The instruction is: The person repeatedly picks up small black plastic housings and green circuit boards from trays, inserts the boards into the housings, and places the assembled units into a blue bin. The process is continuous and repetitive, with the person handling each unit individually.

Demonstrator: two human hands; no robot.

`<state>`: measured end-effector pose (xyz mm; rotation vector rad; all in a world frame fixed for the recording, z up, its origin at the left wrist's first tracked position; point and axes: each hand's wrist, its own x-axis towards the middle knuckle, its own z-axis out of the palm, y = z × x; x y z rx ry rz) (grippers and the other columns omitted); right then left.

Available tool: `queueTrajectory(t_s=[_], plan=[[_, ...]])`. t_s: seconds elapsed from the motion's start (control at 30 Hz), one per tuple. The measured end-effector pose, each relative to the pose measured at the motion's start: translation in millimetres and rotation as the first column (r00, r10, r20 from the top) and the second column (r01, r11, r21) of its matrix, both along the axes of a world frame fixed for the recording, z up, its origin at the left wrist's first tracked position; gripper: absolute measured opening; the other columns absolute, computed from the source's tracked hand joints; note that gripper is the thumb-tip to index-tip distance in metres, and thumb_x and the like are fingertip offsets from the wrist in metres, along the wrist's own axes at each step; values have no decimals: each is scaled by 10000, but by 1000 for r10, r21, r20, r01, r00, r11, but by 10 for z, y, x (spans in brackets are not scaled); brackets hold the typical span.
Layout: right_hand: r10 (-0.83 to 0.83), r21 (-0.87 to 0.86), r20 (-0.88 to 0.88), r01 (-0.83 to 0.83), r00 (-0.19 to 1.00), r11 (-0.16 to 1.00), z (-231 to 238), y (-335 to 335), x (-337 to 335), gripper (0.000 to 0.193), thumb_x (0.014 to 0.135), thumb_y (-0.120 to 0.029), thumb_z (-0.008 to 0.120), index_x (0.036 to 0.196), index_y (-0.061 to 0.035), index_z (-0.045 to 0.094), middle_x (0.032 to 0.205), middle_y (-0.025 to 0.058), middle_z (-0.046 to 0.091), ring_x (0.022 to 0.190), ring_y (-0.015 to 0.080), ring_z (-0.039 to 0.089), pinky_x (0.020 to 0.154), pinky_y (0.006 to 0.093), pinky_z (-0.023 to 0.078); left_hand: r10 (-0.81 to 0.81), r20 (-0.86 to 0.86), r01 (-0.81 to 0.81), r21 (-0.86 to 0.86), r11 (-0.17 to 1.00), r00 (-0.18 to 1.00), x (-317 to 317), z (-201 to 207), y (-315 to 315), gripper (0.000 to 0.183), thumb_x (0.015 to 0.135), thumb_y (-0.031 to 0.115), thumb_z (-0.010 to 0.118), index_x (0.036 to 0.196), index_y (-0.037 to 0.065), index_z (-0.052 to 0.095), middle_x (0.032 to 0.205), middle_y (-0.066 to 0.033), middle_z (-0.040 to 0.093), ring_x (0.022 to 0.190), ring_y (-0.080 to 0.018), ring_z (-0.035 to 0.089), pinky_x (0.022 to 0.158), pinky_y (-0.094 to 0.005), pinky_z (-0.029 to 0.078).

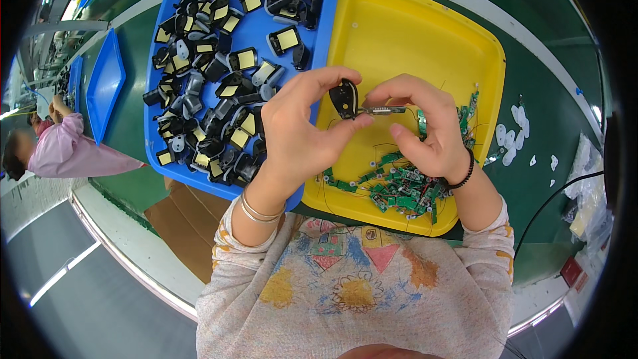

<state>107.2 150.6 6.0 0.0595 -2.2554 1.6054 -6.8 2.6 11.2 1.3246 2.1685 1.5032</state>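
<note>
Above the yellow tray, my left hand (302, 116) pinches a black oval plastic housing (343, 98) between thumb and fingers. A narrow part with a metallic face, apparently a small circuit board (387, 111) seen edge-on, sits close to the housing's right side. My right hand (425, 123) curls its fingers round this board; the thumb tip shows just below it, and the exact grip is partly hidden. Whether board and housing touch, I cannot tell. Under my hands lies a pile of green circuit boards (405, 189) with thin wires in the yellow tray (372, 26).
At left, a blue tray (256, 30) holds many black housings (229, 86) with pale yellow pads. White flat pieces (510, 139) and clear plastic bags (588, 193) lie on the green table at right. Another person in pink (66, 149) sits far left, near an empty-looking blue tray (106, 86).
</note>
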Motion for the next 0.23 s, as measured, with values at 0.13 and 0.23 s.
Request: queueTrajectory(t_s=[0.13, 0.23], plan=[[16, 25, 8, -16, 1000, 1000, 1, 2, 1, 312, 668, -19, 514, 978, -34, 550, 914, 94, 595, 828, 206, 600, 668, 270, 464, -36, 23, 36, 17, 999, 999, 3, -26, -24, 421, 579, -18, 747, 959, -43, 567, 925, -106, 620, 854, -161, 604, 797, -276, 480], [19, 110, 34, -23, 999, 994, 5, 30, 0, 271, 699, -76, 577, 967, -41, 557, 901, 94, 596, 824, 210, 598, 674, 285, 467, -51, 29, 51, -13, 999, 998, 1, -9, -30, 437, 583, -6, 756, 976, -38, 567, 954, -117, 614, 867, -173, 604, 807, -282, 477]])
